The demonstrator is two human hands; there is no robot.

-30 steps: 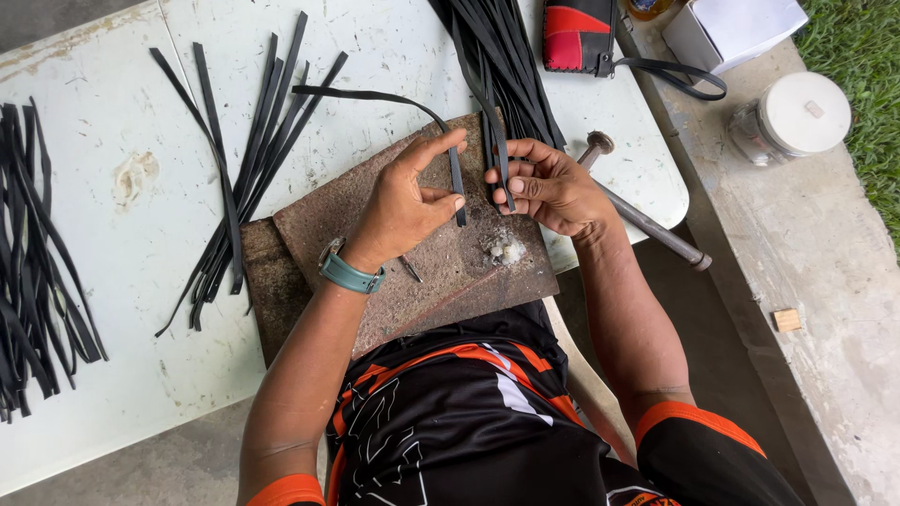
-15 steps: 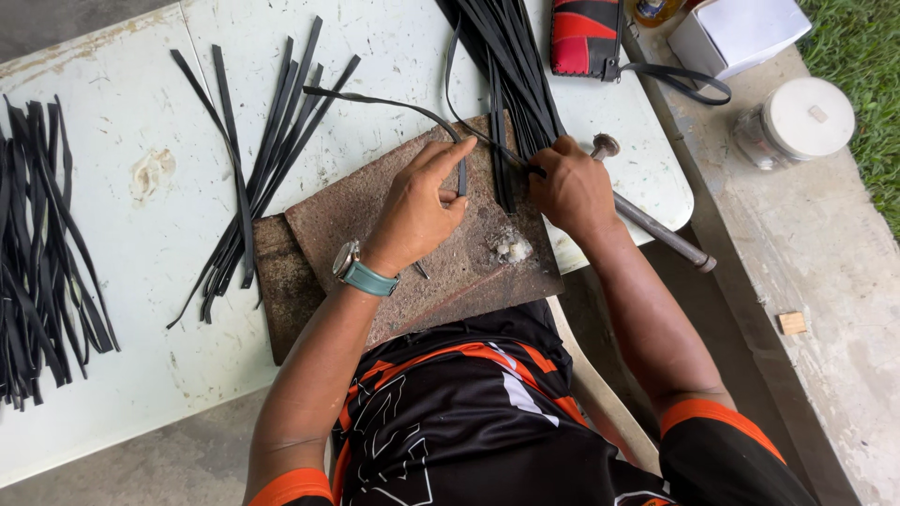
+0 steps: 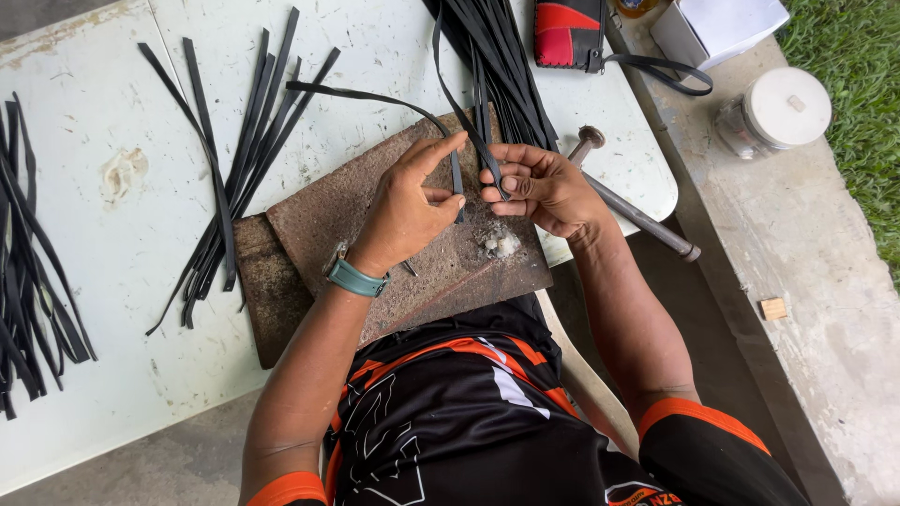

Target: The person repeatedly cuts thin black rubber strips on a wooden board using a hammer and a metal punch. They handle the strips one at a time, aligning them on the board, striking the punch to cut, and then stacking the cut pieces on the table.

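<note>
Over the rusty metal plate (image 3: 375,215) on my white table (image 3: 94,112), my left hand (image 3: 408,206) pinches a black strap (image 3: 375,96) near its bend while my right hand (image 3: 544,187) curls its end into a loop, fingers pressed around it.

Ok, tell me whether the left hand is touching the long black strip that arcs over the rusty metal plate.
Touching. The head view shows the left hand pinching the long black strip between thumb and forefinger above the rusty metal plate.
</note>
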